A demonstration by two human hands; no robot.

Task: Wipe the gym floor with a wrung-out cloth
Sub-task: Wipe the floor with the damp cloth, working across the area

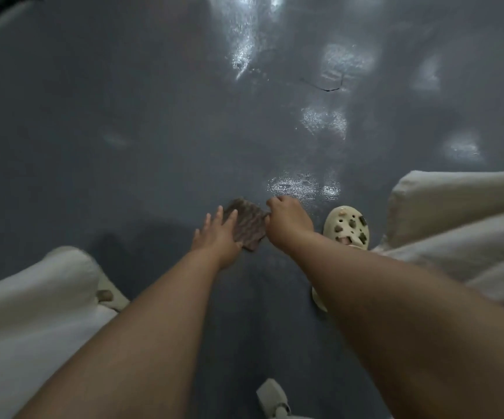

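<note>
A small brown ribbed cloth (248, 226) lies flat on the dark grey gym floor (123, 131) between my hands. My left hand (219, 237) rests on its left side with straight, spread fingers. My right hand (287, 225) has curled fingers that grip the cloth's right edge. Both forearms reach down from the bottom of the view. The part of the cloth under my left palm is hidden.
My right foot in a cream clog (347, 226) stands just right of the cloth. Pale trouser legs (456, 219) (33, 297) frame both sides. Wet shiny patches (293, 186) and a thin dark thread (323, 86) mark the floor ahead.
</note>
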